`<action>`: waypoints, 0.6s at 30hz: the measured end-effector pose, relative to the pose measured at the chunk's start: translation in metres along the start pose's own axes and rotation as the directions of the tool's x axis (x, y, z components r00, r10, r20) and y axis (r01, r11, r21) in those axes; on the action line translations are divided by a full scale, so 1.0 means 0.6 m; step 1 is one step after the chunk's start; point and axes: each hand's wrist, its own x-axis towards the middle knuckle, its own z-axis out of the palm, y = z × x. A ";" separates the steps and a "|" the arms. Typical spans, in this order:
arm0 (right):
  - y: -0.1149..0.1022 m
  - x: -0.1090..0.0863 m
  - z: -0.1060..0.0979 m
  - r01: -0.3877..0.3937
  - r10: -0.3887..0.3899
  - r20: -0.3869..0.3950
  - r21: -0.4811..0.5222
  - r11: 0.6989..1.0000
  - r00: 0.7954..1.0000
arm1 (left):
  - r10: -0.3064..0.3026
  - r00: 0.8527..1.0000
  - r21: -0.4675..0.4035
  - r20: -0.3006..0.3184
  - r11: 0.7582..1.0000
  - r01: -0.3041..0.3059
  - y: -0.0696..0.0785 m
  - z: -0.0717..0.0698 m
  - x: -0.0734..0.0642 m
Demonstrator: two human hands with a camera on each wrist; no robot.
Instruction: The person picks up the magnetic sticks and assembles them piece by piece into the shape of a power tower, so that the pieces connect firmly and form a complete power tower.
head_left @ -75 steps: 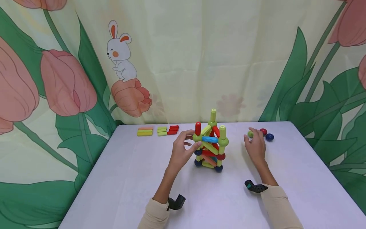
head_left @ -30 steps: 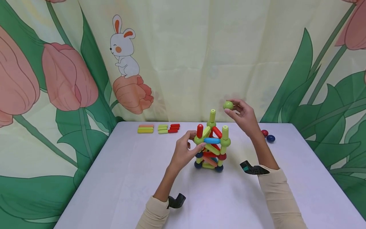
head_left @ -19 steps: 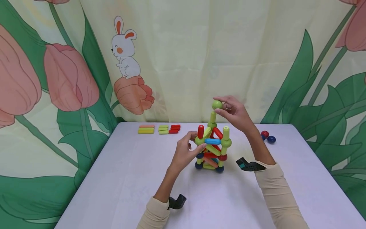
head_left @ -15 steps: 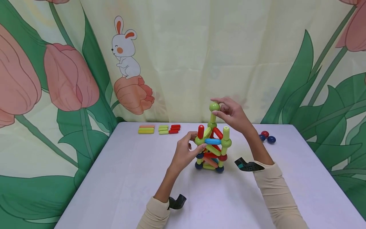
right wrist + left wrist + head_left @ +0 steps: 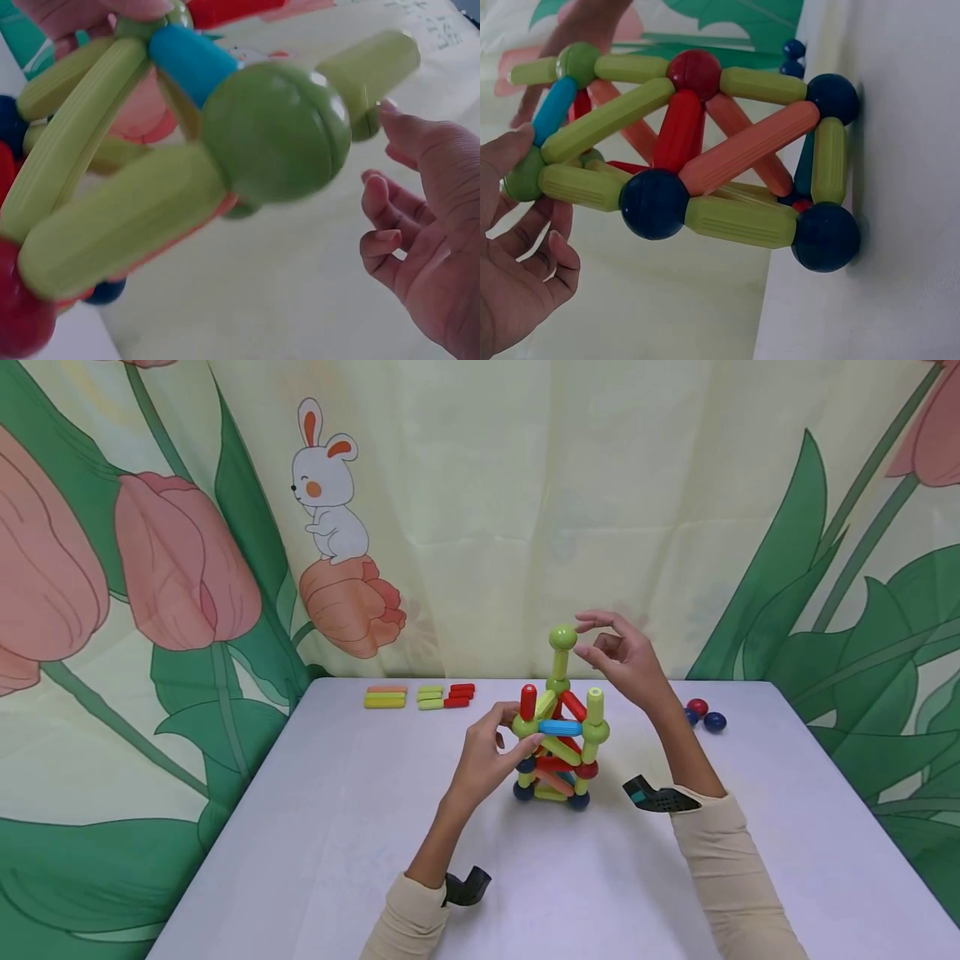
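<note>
A tower of magnetic sticks and balls [image 5: 556,765] stands upright on the table, with dark blue balls at its foot. My left hand [image 5: 483,756] pinches the light green ball [image 5: 525,174] at its upper left corner between thumb and fingers. A red stick [image 5: 528,702] rises from that corner and a light green stick [image 5: 595,706] from the right one. On the rear upright stick [image 5: 560,665] sits another light green ball [image 5: 563,637]. Just right of this top ball is my right hand [image 5: 626,662], its fingers parted and holding nothing.
Loose red and dark blue balls [image 5: 715,722] lie at the back right of the white table [image 5: 322,827]. At the back left are orange and yellow sticks [image 5: 385,700], beside light green and red sticks [image 5: 459,695]. A printed curtain [image 5: 480,527] hangs behind.
My right hand brought a light green ball from the back right onto the rear upright stick, then let go and drew slightly right. My left hand kept its hold on the tower.
</note>
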 end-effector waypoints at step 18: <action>0.262 -0.142 -0.083 -0.440 0.255 -0.477 -0.329 0.836 0.841 | -0.040 0.999 -0.025 0.003 0.999 0.040 0.005 0.001 -0.003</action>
